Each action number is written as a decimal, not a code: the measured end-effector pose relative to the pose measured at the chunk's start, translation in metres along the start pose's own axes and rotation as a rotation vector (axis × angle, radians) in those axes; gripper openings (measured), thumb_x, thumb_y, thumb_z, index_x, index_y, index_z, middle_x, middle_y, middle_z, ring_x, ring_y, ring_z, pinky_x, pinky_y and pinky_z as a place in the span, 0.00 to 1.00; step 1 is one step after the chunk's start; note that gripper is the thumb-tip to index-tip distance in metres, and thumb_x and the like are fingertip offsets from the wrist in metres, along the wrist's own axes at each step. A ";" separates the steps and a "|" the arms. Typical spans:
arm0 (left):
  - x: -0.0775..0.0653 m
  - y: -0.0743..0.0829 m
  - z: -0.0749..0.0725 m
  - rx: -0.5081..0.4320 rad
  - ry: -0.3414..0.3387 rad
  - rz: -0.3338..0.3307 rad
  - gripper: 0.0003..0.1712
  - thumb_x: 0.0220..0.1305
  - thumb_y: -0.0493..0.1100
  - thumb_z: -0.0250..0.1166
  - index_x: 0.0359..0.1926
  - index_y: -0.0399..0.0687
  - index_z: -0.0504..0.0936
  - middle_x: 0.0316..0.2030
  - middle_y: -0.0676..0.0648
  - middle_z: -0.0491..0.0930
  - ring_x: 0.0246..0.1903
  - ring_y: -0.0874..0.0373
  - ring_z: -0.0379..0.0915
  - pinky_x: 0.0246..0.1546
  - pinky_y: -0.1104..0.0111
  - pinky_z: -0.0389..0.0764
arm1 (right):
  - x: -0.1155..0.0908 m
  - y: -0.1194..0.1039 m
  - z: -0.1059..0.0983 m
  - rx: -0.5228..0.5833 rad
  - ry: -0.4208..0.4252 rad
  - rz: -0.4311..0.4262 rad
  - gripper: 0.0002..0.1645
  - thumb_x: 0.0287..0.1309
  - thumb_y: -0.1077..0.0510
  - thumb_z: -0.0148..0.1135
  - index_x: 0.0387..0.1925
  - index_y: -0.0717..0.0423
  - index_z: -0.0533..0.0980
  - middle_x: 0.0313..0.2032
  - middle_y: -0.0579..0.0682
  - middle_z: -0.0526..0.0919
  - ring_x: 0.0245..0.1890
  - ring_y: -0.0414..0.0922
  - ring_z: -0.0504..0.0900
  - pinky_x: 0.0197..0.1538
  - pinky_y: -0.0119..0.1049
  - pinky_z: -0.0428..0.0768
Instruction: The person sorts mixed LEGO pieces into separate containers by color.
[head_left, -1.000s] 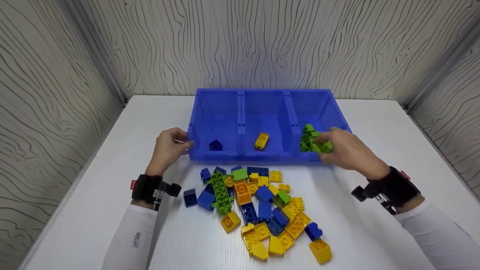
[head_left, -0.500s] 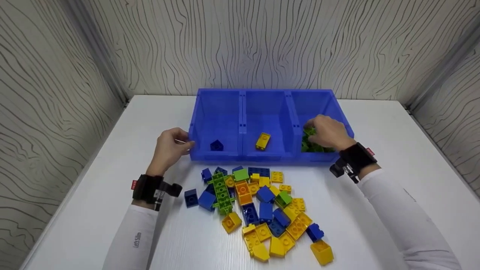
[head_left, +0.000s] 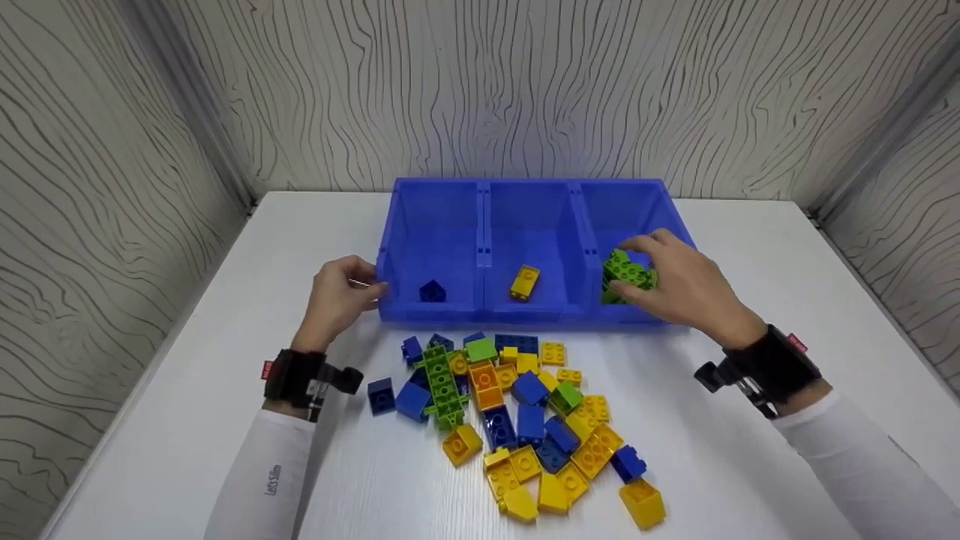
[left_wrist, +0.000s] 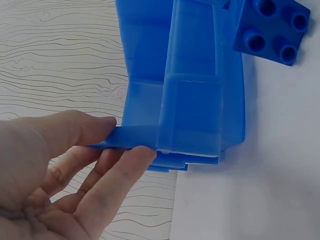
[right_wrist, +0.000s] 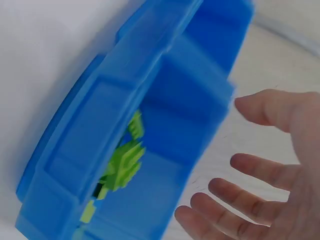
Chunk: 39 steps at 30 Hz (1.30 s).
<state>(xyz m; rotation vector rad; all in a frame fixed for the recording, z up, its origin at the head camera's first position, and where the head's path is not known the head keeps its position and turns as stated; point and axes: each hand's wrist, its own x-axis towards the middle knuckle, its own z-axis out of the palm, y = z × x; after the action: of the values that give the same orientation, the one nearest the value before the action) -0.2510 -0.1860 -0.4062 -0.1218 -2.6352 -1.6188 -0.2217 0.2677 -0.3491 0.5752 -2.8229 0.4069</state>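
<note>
A blue bin (head_left: 534,315) with three compartments stands on the table. My left hand (head_left: 337,300) pinches its left side wall, thumb and fingers on either face of the edge in the left wrist view. Over the right compartment is my right hand (head_left: 690,289), its fingers apart; the right wrist view shows nothing between them. Green toy bricks (head_left: 628,271) lie bunched in that compartment, partly behind the thumb. One yellow brick (head_left: 524,282) is in the middle compartment, one dark blue brick (head_left: 432,291) in the left.
In front of the bin lies a loose heap of yellow, blue and green bricks, including a long green piece (head_left: 442,386) and a yellow brick (head_left: 643,504) at the near right. A patterned panel (head_left: 480,90) rises behind the white table (head_left: 720,465).
My right hand reached deeper into the right compartment, then drew back towards the right with its fingers spreading. The green bricks there have shifted. My left hand has stayed put.
</note>
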 end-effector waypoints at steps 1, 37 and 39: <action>0.000 0.000 0.000 0.000 0.000 -0.002 0.11 0.58 0.34 0.68 0.42 0.35 0.80 0.41 0.37 0.80 0.35 0.58 0.82 0.36 0.70 0.88 | -0.006 -0.007 -0.002 0.004 0.007 -0.009 0.34 0.54 0.40 0.68 0.59 0.53 0.74 0.50 0.58 0.77 0.39 0.51 0.78 0.37 0.48 0.82; -0.001 0.002 0.000 0.026 0.007 0.007 0.11 0.57 0.34 0.68 0.41 0.36 0.80 0.38 0.39 0.80 0.33 0.60 0.82 0.33 0.71 0.88 | -0.040 -0.092 0.009 0.234 -0.252 -0.200 0.08 0.55 0.61 0.66 0.35 0.45 0.85 0.34 0.43 0.84 0.32 0.36 0.80 0.35 0.25 0.82; 0.000 0.002 0.001 0.031 0.011 0.008 0.11 0.57 0.34 0.68 0.41 0.36 0.80 0.38 0.40 0.80 0.33 0.59 0.82 0.33 0.71 0.88 | -0.036 -0.093 -0.002 0.221 -0.219 -0.216 0.09 0.57 0.61 0.65 0.36 0.44 0.84 0.35 0.43 0.83 0.34 0.37 0.80 0.37 0.25 0.82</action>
<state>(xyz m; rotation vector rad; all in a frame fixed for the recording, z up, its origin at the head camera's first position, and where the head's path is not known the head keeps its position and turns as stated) -0.2511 -0.1843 -0.4046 -0.1211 -2.6469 -1.5708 -0.1511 0.1985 -0.3368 1.0171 -2.8945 0.6535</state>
